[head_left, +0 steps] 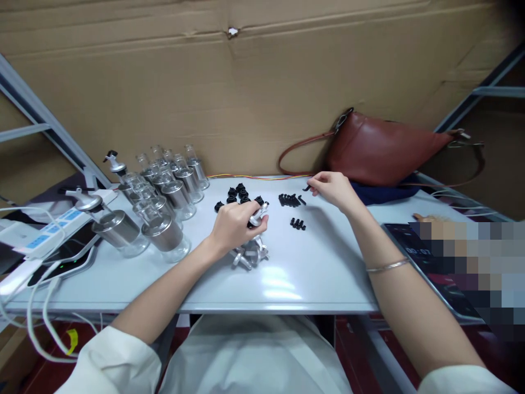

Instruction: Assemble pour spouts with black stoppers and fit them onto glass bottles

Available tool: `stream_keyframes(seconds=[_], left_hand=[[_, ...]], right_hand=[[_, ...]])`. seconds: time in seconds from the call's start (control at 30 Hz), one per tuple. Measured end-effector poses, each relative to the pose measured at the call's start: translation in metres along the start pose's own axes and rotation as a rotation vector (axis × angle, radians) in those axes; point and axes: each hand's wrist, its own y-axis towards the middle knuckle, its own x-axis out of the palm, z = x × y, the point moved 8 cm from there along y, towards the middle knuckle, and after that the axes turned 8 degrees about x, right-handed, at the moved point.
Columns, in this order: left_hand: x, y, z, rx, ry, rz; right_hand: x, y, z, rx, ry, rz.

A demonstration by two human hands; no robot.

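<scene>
My left hand (235,227) is closed around a small silver pour spout (259,214), held just above a pile of more silver spouts (249,256) on the white table (311,273). My right hand (334,189) reaches farther back and pinches a small black plug (307,188) between thumb and fingertips. Below that hand lies a row of black plugs (290,200), with a smaller cluster (298,224) nearer me. A group of black ring caps (240,195) sits behind my left hand.
Several glass bottles with steel sleeves (166,197) stand at the left, two with spouts fitted. A power strip (57,224) and white cables lie at the far left. A brown leather bag (381,150) leans on the cardboard wall. A dark tablet (414,246) lies at the right.
</scene>
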Motion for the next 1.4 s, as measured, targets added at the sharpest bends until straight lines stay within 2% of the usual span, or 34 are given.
stream_keyframes(seconds=[0.07, 0.17, 0.43, 0.6, 0.8, 1.27, 1.33, 1.4], left_hand=[[-0.001, 0.002, 0.003, 0.020, 0.002, 0.005], [-0.002, 0.003, 0.004, 0.034, 0.003, 0.006], [-0.001, 0.002, 0.002, 0.031, 0.007, 0.004], [0.001, 0.001, 0.002, 0.023, 0.002, -0.014], [0.002, 0.000, 0.003, 0.033, -0.007, -0.021], [0.006, -0.001, 0.001, 0.018, -0.006, -0.066], [0.001, 0.002, -0.004, -0.020, -0.023, -0.040], [-0.016, 0.007, -0.018, -0.156, -0.093, 0.055]], right_hand=[[0.006, 0.006, 0.018, 0.090, -0.048, -0.053], [0.015, 0.009, 0.032, 0.133, -0.265, -0.071], [0.022, 0.006, 0.040, 0.133, -0.640, -0.069], [0.014, 0.009, 0.041, 0.157, -0.616, -0.076], [0.033, 0.008, 0.036, 0.109, -0.513, -0.188], [0.043, 0.002, 0.023, -0.023, -0.495, -0.136], [0.036, 0.003, 0.020, -0.013, -0.458, -0.101], [0.021, 0.002, 0.011, -0.004, -0.344, -0.035]])
